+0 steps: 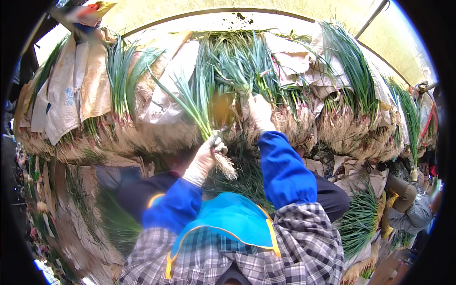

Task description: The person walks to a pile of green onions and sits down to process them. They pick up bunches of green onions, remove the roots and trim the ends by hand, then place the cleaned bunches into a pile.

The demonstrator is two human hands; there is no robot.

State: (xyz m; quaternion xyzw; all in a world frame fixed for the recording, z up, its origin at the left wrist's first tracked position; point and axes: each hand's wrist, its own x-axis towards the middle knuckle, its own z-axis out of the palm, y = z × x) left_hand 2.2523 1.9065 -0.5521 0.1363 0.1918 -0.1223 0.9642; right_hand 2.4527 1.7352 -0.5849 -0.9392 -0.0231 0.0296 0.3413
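Observation:
A small bunch of green onions (195,110) is gripped near its roots by my left hand (208,153), in a pale glove. The leaves point up and to the left, and the pale roots hang below the fingers. Farther up and to the right, my right hand (260,110), also gloved, is at the base of more green onions (237,76) on the long heap; its fingers are partly hidden, so whether they are closed on a stalk cannot be told. Red-white bulbs and long dry roots (292,123) line the heap's near edge.
Woven sacks (62,94) and pale sheeting (176,85) lie over parts of the heap. Another green onion bundle (119,82) rests at the left, one (351,67) at the right. More leaves (358,217) lie low at right, near a seated person (409,210). Another person (87,17) is at upper left.

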